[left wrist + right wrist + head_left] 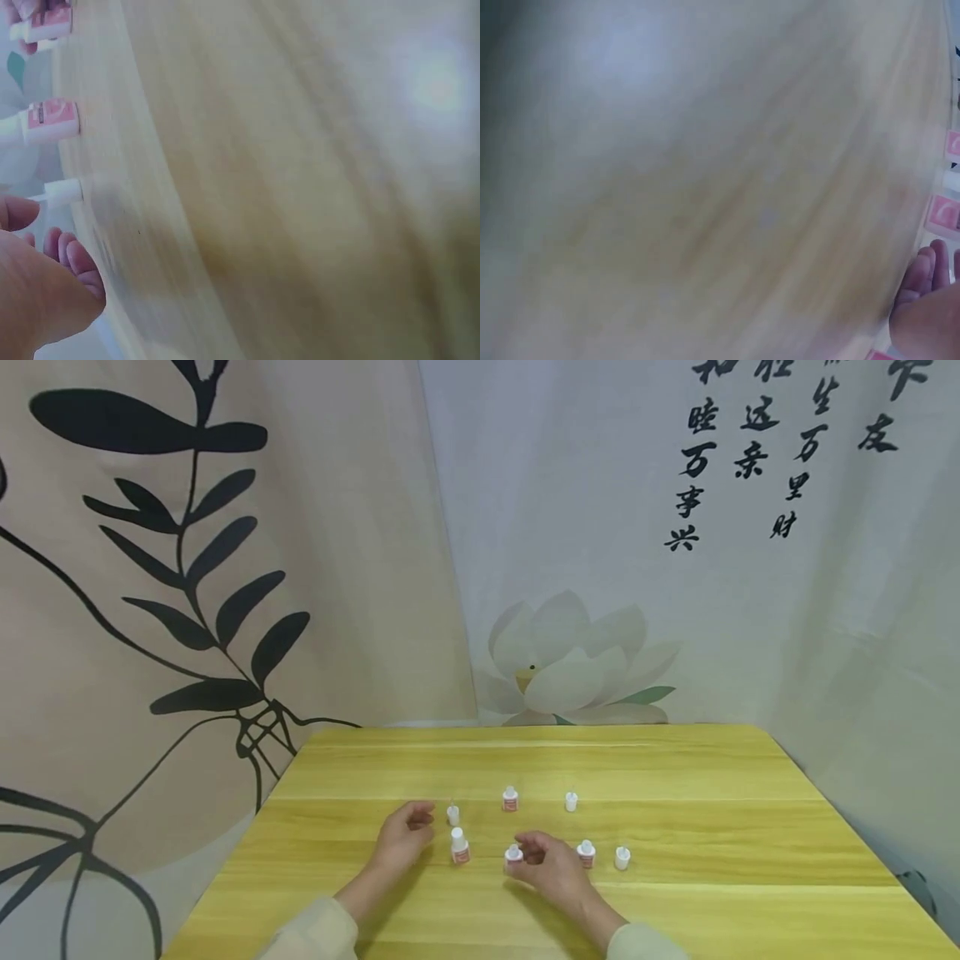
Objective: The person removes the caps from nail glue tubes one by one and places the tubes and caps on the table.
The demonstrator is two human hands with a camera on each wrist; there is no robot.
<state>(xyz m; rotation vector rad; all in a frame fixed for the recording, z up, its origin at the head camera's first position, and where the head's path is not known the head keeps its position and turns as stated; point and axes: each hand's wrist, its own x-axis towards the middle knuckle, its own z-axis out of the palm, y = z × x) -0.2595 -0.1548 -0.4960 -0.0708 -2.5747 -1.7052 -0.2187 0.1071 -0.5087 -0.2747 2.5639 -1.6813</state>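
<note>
My right hand [557, 870] holds a small white bottle [513, 856] with a pink label between thumb and fingers, near the table's middle. To its left, my left hand [405, 837] has loosely bent fingers with nothing between them. Just beyond those fingertips a white cap [453, 815] stands upside down, its thin stem pointing up; the left wrist view shows this cap [64, 192] beside the thumb. A pink-labelled bottle [460, 847] with its tall white cap on stands between the hands. Right of my right hand is another bottle [586, 854] with a short white top.
Farther back stand a bottle [510, 799] and a white cap [572, 802]. Another white cap [622, 858] is at the right. All are on a yellow wood-grain table [750, 810], with a printed curtain [360, 568] behind its far edge.
</note>
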